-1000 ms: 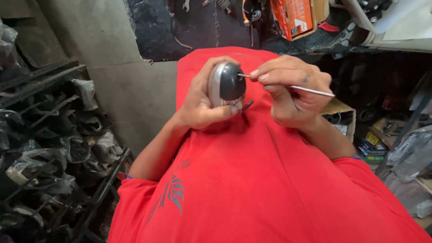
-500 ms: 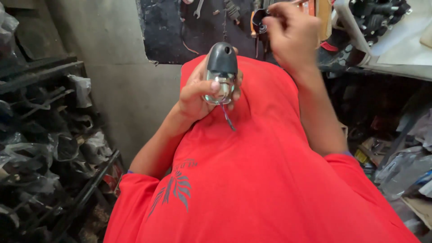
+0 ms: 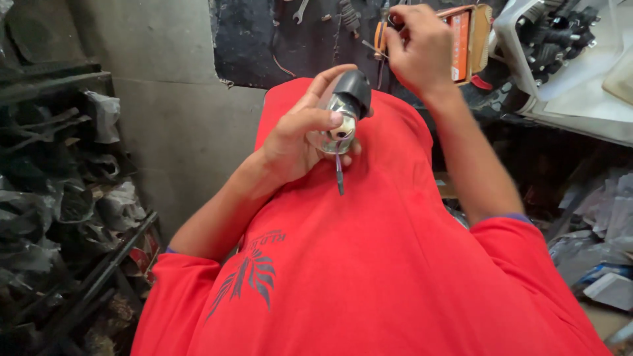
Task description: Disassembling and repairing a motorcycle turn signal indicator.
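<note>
A small rounded lamp housing (image 3: pixel 341 109), chrome on its lower part and dark at its upper end, is being taken as the landmark here. It is being gripped by the left hand (image 3: pixel 300 135), whose fingers are curled around its near side while the thumb is being pressed across the shiny face, so the hand is closed on it rather than spread. The housing is being held in front of the red shirt (image 3: pixel 369 264), at chest level, with its long axis running from the dark cap at the upper right down to the chrome end at the lower left. A short dark wire (image 3: pixel 339 173) is hanging straight down from the chrome end, below the housing and against the shirt.

The right hand (image 3: pixel 422 49) is being held above and to the right of the housing, well apart from it, up by the dark tool board (image 3: pixel 264 39) on the wall. Its fingertips are being pinched together on something thin; a slim metal tool (image 3: pixel 373 47) seems to be projecting leftward from the pinch, though blur is making this hard to confirm. Orange-handled pliers (image 3: pixel 380 33) are hanging on the board just left of that hand. The left hand is thus the nearer one to the housing, already on it.
</note>
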